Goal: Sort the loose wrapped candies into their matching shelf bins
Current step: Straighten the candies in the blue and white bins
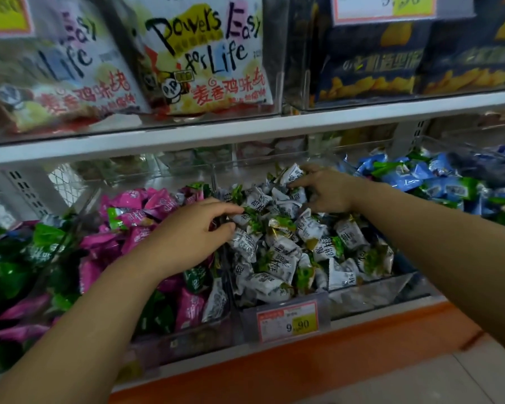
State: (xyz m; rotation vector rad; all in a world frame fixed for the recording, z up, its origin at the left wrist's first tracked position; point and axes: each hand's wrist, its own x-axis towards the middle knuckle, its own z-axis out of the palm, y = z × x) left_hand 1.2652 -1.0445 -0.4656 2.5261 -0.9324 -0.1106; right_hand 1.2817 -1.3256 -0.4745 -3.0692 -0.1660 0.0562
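White-wrapped candies [286, 258]: lying heaped in the middle clear bin [370, 293]; left hand [193, 231] reaching over the bin's left wall, thumb and forefinger pinching one white piece; right hand [327, 191] resting on the heap at the bin's back, fingers bent, hold not discernible; pink candies [134, 205] lying left of the bin, blue candies [405, 179] right; price tag [287, 322] hanging on its front.
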